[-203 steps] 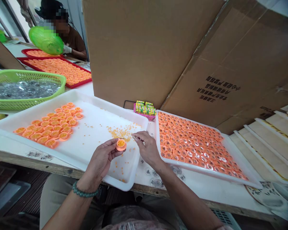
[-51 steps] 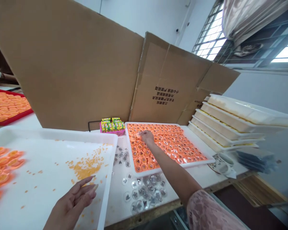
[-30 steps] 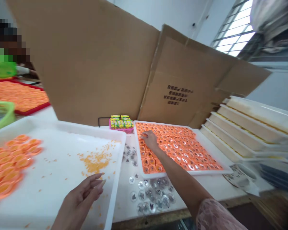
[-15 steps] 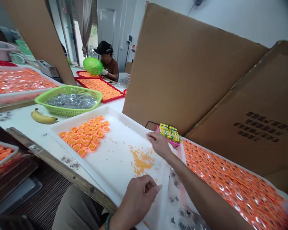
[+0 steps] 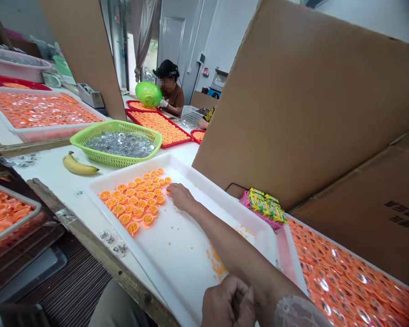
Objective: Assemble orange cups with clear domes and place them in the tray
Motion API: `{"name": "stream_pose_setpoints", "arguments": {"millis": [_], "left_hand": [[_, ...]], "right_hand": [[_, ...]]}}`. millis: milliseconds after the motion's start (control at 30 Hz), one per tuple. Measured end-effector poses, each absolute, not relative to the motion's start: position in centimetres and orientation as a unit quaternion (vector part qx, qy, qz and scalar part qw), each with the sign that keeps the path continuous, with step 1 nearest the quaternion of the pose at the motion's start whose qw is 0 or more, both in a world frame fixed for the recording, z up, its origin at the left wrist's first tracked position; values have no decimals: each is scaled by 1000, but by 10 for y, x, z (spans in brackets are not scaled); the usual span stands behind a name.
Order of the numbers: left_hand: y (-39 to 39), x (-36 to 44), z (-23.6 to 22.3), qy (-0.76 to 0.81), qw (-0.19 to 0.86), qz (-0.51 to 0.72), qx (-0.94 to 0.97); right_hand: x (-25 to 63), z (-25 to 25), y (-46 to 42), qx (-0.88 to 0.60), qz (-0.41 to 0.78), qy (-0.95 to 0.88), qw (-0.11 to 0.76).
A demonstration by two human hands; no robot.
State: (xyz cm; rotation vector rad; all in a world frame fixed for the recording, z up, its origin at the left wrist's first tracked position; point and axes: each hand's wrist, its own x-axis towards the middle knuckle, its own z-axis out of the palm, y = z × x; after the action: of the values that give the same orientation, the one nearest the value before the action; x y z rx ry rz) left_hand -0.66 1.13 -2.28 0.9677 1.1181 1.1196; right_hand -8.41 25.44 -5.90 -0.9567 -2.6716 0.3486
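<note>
A white tray (image 5: 187,281) lies in front of me, with rows of small orange cups (image 5: 136,200) holding yellow bits grouped at its far left. My right hand (image 5: 180,196) reaches across the tray to the right edge of this group. Its fingers are pinched at a small orange cup, mostly hidden behind them. Loose yellow pellets (image 5: 218,265) are scattered on the tray, partly covered by my right forearm. My left hand (image 5: 226,302) is curled over the tray's near end below that forearm, its fingers closed. Whatever those fingers hold, if anything, is hidden.
A green basket (image 5: 122,160) of clear packets and a banana (image 5: 80,165) lie beyond the tray. At right are a pink basket (image 5: 245,202) of yellow-green packs, a cardboard panel (image 5: 293,104) and packed orange pieces (image 5: 330,268). A co-worker (image 5: 173,93) holds a green bowl (image 5: 148,94).
My right hand has moved from the tray's right rim to the left, up to the orange cups. My left hand has drawn nearer and curled. The view has shifted a little.
</note>
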Motion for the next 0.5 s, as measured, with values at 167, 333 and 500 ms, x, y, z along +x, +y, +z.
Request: {"name": "stream_pose_setpoints", "arguments": {"millis": [167,333,500], "left_hand": [[7,-7,-12,471,594,499,419],[6,-18,-1,479,581,542,373],[12,-31,-1,551,475,618,298]], "right_hand": [[-49,-57,236,-365,140,-908,151],[8,-26,188,-394,167,-877,219],[69,15,118,-366,240,-834,338]]}}
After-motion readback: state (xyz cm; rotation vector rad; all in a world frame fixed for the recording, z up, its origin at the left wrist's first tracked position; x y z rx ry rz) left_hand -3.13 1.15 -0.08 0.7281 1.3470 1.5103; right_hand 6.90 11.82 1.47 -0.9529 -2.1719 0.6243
